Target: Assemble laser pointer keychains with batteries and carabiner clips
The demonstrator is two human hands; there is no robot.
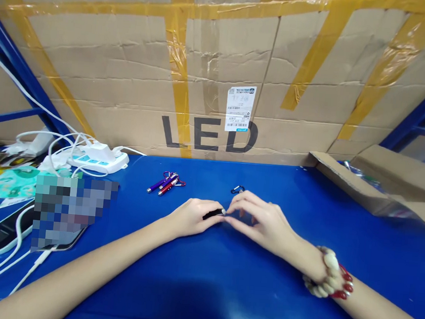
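Note:
My left hand (194,217) is wrapped round a slim black penlight (213,213), whose silver end points right. Most of its length is covered by my fingers. At that silver end, the thumb and fingertips of my right hand (259,218) come together in a pinch; whatever is between them is too small to make out. A small black carabiner (237,189) lies on the table just behind my right fingertips. Farther left, purple and red penlights (166,184) with red carabiners lie in a little pile.
A large taped cardboard box (130,83) stands along the back of the blue table (201,282). To the right is an open cardboard tray (359,185) with small shiny items. On the left are a white power strip (101,159), cables, phones (3,230) and a green packet (13,182).

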